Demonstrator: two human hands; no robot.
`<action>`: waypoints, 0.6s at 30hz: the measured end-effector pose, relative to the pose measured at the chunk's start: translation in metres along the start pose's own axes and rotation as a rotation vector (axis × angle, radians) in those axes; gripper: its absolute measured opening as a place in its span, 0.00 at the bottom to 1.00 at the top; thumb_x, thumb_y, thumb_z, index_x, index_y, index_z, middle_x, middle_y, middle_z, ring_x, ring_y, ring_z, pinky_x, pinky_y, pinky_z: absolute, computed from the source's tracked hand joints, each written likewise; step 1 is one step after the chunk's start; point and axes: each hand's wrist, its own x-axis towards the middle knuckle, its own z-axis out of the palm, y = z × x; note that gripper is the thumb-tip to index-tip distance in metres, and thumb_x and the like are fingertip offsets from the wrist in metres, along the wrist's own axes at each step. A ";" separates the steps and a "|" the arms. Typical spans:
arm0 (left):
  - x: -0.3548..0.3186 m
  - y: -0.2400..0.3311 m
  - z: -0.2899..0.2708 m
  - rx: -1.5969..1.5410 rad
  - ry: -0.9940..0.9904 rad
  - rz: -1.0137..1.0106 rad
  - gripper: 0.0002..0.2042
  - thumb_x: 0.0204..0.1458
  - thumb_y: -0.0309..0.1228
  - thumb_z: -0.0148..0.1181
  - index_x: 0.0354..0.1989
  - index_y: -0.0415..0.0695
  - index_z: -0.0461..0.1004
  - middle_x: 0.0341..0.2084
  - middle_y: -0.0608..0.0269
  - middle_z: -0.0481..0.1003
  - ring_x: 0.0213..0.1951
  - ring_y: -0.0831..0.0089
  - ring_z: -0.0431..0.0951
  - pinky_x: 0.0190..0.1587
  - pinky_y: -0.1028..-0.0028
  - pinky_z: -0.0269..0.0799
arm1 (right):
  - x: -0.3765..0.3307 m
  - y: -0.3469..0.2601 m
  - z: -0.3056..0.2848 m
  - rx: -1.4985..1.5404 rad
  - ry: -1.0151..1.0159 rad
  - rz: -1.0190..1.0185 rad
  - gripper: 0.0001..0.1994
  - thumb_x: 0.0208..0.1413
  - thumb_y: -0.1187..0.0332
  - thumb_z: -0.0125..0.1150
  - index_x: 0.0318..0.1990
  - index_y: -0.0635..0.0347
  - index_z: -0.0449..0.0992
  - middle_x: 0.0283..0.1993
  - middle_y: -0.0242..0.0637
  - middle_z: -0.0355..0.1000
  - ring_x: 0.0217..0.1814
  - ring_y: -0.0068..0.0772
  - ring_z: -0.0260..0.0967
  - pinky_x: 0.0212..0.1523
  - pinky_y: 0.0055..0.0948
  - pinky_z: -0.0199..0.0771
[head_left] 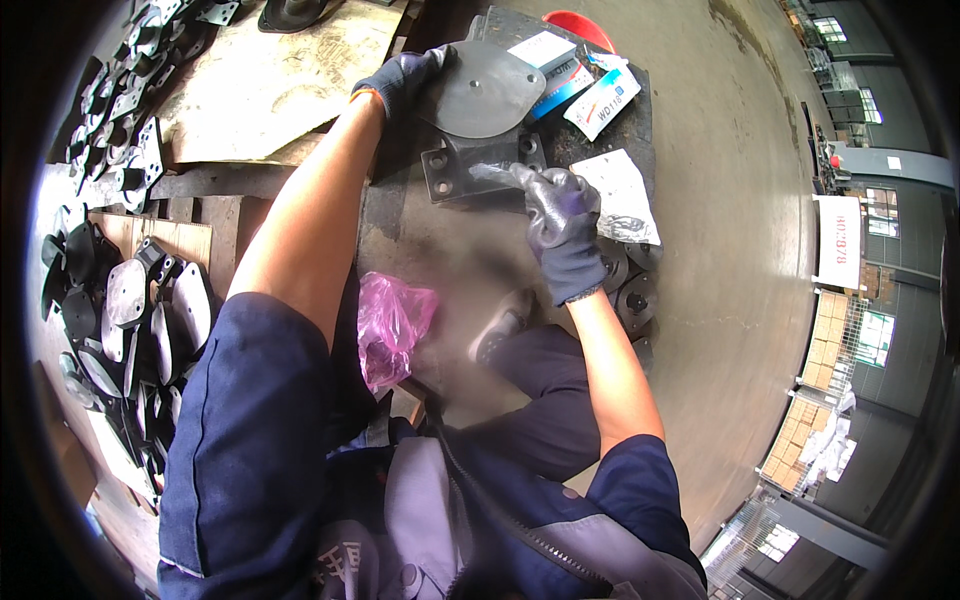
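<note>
My left hand (415, 76), in a dark work glove, grips the left edge of a grey metal plate (488, 92) with rounded sides and small holes. That plate tops a dark metal mount, whose lower flange (440, 178) has bolt holes at its corners. Just below, my gloved right hand (563, 215) is closed, its fingertips pinching a thin, translucent, pale piece (490, 171). The piece reaches left across the front of the flange; its exact kind is unclear.
Blue-and-white boxes (604, 102), a white sheet or bag (618, 195) and a red bowl-like rim (582, 28) are at the dark bench's right. A pink plastic bag (393, 325) hangs near my legs. Stacked metal mounts (135, 315) and a cardboard-topped pallet (280, 85) stand left.
</note>
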 end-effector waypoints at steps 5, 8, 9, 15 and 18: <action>0.012 -0.009 -0.003 0.090 0.000 0.008 0.29 0.53 0.56 0.46 0.39 0.37 0.73 0.29 0.61 0.74 0.32 0.75 0.69 0.40 0.72 0.66 | 0.000 0.006 -0.007 0.085 -0.180 0.319 0.06 0.48 0.71 0.56 0.34 0.57 0.75 0.27 0.38 0.69 0.24 0.36 0.67 0.25 0.31 0.67; 0.021 -0.018 -0.003 0.015 -0.019 -0.022 0.28 0.53 0.55 0.47 0.39 0.37 0.73 0.28 0.61 0.74 0.32 0.75 0.69 0.39 0.73 0.67 | -0.011 0.030 0.005 0.123 -0.202 0.481 0.06 0.50 0.68 0.58 0.34 0.58 0.73 0.29 0.39 0.69 0.25 0.38 0.69 0.27 0.33 0.70; 0.020 -0.017 -0.002 -0.023 -0.030 -0.024 0.28 0.53 0.56 0.47 0.39 0.37 0.73 0.28 0.61 0.74 0.32 0.75 0.69 0.39 0.73 0.67 | -0.016 0.035 0.008 0.123 -0.180 0.512 0.06 0.50 0.67 0.58 0.34 0.57 0.73 0.29 0.39 0.70 0.26 0.38 0.69 0.27 0.33 0.70; 0.010 -0.006 -0.002 -0.013 -0.035 -0.035 0.28 0.53 0.55 0.47 0.40 0.36 0.73 0.29 0.62 0.74 0.32 0.75 0.69 0.39 0.73 0.67 | -0.021 0.046 0.011 0.104 -0.164 0.688 0.07 0.51 0.66 0.58 0.37 0.52 0.74 0.33 0.37 0.71 0.33 0.39 0.72 0.32 0.33 0.73; 0.008 -0.005 -0.005 0.080 -0.022 -0.019 0.29 0.54 0.55 0.46 0.40 0.36 0.72 0.29 0.61 0.74 0.33 0.74 0.69 0.40 0.72 0.67 | -0.007 0.029 -0.006 0.133 -0.246 0.777 0.08 0.51 0.69 0.57 0.39 0.53 0.74 0.35 0.37 0.71 0.37 0.37 0.72 0.34 0.31 0.73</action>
